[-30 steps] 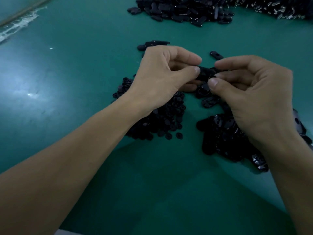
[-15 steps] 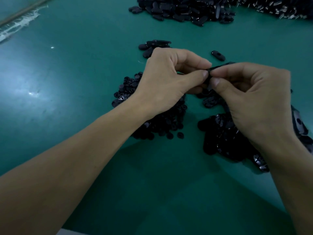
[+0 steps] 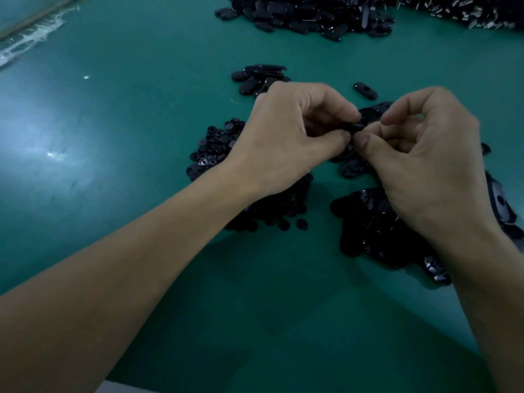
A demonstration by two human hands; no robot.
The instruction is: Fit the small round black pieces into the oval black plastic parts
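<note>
Black, perhaps oval part [image 3: 359, 126] half-hidden between left hand [image 3: 289, 137], right hand [image 3: 425, 165]

- Held oval part [image 3: 357, 126]: black and mostly hidden, pinched between the fingertips of the left hand [image 3: 286, 137] and the right hand [image 3: 431, 165].
- Round pieces [image 3: 215, 146]: a loose heap of small black discs at its 8 o'clock.
- Oval parts heap [image 3: 365, 222]: glossy and jumbled, at its 6 o'clock.
- Lone oval part [image 3: 365, 90]: flat with a hole in its middle, at 12 o'clock.
- Small oval cluster [image 3: 255, 78]: stacked at 10 o'clock.
- Far oval heap [image 3: 306, 15]: at 11 o'clock, well apart.
</note>
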